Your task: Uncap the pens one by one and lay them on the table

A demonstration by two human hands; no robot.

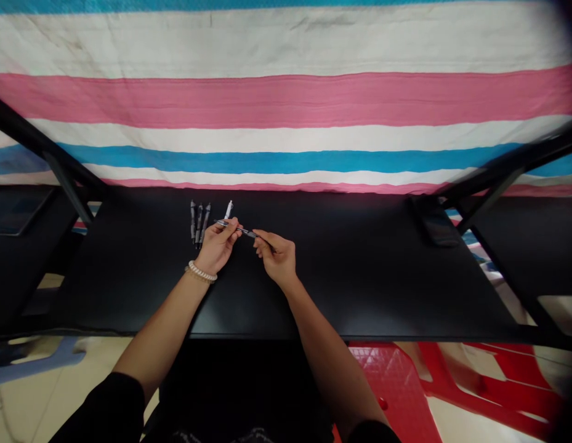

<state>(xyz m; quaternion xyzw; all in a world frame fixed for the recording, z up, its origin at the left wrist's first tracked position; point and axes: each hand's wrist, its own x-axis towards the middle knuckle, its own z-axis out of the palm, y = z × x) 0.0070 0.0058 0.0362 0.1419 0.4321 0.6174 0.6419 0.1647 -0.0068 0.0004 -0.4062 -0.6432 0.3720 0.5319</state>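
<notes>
Black table (369, 283) with black frame struts (507, 169), striped pink, white and blue cloth (286, 98) hung behind, red plastic chair (452, 384) below, pale tiled floor (498, 427).

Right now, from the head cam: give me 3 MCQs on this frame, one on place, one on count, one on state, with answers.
1. Where do the spare pens lie?
A. beyond the left hand, on the black table
B. on the red chair
C. by the table's right edge

2. How many dark pens lie side by side there?
A. one
B. three
C. six

3. What is the state of the held pen?
A. lying loose on the table
B. pinched at both ends, one hand on each
C. held by the right hand alone

Answers:
1 A: they rest on the black table just past the left hand.
2 B: three dark barrels lie parallel; a white-capped piece stands apart.
3 B: left hand and right hand each pinch an end.
</notes>
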